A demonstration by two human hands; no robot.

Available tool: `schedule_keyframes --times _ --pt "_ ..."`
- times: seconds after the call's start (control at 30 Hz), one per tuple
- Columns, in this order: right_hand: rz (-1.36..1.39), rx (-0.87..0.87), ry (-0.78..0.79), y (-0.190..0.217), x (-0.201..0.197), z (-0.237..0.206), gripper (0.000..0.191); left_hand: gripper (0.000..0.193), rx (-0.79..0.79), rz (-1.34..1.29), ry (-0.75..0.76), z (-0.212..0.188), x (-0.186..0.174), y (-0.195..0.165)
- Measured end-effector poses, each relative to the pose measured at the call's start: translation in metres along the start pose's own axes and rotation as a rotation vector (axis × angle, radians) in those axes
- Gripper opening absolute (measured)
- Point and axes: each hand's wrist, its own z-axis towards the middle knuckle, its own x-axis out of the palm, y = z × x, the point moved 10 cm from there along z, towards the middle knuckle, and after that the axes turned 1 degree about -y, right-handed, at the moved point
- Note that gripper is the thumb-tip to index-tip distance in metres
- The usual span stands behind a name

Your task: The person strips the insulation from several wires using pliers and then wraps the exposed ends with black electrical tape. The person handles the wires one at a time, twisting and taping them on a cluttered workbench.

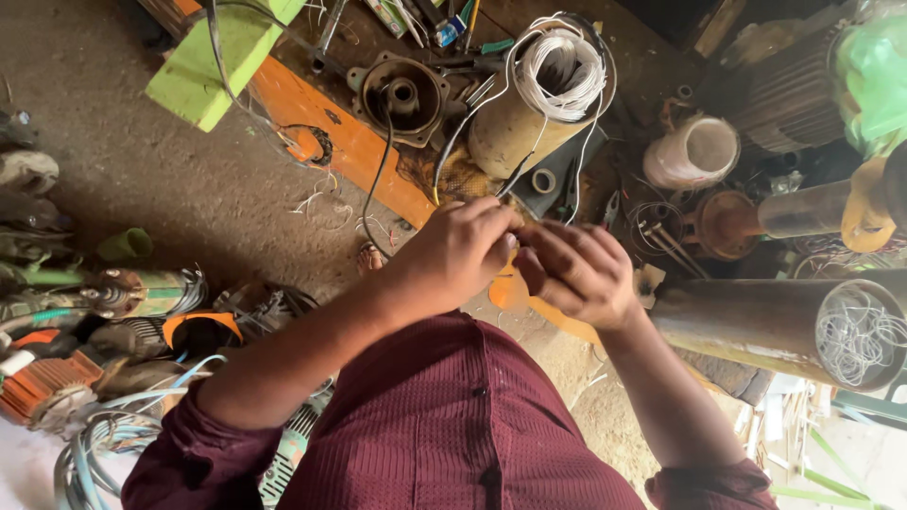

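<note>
Both hands meet right in front of the chest: the left hand (460,250) and the right hand (578,272) have their fingertips pinched together on something small between them, probably the end of a thin wire, but it's too hidden to tell for sure. Just beyond the knuckles sits a tan motor stator (529,113) tilted on its side, its open end stuffed with white winding wire (559,71), loose strands trailing down toward the hands. Left of it there's a rusty round end cover (404,94) with a black cable running off it, lying on an orange board (331,127). A second stator tube (784,326) lies at the right. Dirt floor (142,170), cluttered workshop all around.
</note>
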Motion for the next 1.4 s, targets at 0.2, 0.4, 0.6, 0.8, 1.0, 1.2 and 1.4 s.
schedule_keyframes --times 0.2,0.4,0.6,0.8,1.0,1.2,1.4 --pt "0.301 0.509 0.055 -0.061 0.014 0.002 0.012 0.024 0.248 0.917 0.035 -0.017 0.037 -0.025" --pt "0.269 0.763 0.300 -0.082 0.048 0.011 0.013 0.041 0.255 0.366 -0.302 -0.022 0.000 -0.033" --pt "0.425 0.822 0.129 -0.065 0.017 0.004 0.019 0.016 0.130 0.187 -0.168 -0.006 0.002 -0.015" --pt "0.082 0.142 0.047 -0.004 -0.004 0.008 0.021 0.012 0.112 -0.091 0.058 0.001 -0.004 -0.007" --pt "0.155 0.356 0.018 -0.039 -0.003 0.005 0.017 0.016 0.229 0.174 -0.193 -0.014 -0.010 -0.031" --pt "0.544 0.945 0.380 -0.082 0.053 -0.003 0.014 0.020 0.374 0.546 -0.257 -0.024 0.005 -0.035" --pt "0.398 0.867 0.207 -0.072 0.025 -0.001 0.016 0.019 0.096 0.207 -0.165 -0.009 0.003 -0.011"
